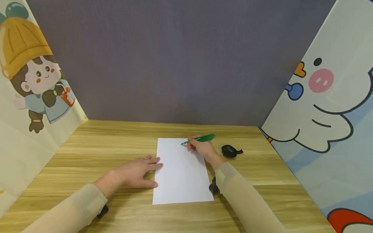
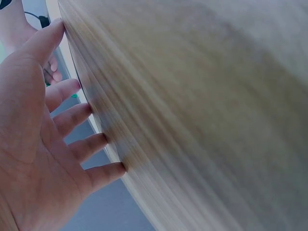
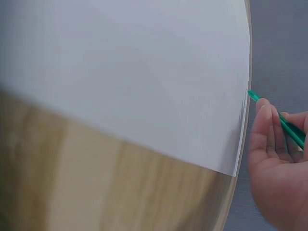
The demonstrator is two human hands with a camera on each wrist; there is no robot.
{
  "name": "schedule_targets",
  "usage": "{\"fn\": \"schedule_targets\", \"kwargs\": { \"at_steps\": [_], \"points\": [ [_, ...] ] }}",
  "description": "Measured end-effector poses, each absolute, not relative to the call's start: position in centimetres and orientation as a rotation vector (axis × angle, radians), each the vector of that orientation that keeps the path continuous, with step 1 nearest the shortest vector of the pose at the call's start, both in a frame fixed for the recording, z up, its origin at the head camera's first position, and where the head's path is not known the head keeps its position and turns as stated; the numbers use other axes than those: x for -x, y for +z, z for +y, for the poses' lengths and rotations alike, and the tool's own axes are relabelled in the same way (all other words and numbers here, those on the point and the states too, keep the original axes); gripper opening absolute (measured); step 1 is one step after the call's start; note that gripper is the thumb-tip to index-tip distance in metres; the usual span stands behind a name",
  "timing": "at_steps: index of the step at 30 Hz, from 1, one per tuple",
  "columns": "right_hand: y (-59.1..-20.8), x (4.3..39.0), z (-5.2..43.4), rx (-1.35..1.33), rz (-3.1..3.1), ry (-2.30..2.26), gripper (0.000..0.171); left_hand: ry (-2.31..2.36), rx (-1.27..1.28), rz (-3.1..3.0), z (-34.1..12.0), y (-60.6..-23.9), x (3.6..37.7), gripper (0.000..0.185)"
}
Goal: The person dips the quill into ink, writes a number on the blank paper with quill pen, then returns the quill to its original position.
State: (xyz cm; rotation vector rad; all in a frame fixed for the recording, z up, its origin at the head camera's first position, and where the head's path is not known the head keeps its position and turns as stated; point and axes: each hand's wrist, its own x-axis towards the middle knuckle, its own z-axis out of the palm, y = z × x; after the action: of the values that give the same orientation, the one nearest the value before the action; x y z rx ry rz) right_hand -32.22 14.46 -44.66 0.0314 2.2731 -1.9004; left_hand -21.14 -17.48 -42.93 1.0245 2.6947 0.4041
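A blank white sheet of paper point(image 1: 181, 174) lies on the wood-grain table in the head view. My right hand point(image 1: 202, 147) pinches a green pen point(image 1: 205, 138) over the sheet's upper right part, its tip pointing left. The right wrist view shows the pen point(image 3: 292, 132) between thumb and fingers, the tip at the paper point(image 3: 144, 86); whether it touches I cannot tell. My left hand point(image 1: 137, 173) rests at the paper's left edge with fingers spread and fairly straight. In the left wrist view, the fingertips of the left hand point(image 2: 53, 139) touch down on the flat surface.
A small black round object with a short tail point(image 1: 229, 151) lies right of the paper. Dark objects show beside the right sleeve point(image 1: 214, 186) and under the left cuff point(image 1: 103, 212). A grey panel point(image 1: 175, 64) stands behind the table point(image 1: 122, 139), with cartoon-printed walls at both sides.
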Motion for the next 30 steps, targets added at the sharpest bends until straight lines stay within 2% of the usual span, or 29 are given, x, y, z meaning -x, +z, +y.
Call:
{"fn": "schedule_targets", "kwargs": {
  "at_steps": [30],
  "points": [
    [-44.63,32.04,14.41,-0.002,2.269,-1.872,0.030,0.412,-1.020,2.691,-17.44,-42.99,21.33,0.084]
  ]
}}
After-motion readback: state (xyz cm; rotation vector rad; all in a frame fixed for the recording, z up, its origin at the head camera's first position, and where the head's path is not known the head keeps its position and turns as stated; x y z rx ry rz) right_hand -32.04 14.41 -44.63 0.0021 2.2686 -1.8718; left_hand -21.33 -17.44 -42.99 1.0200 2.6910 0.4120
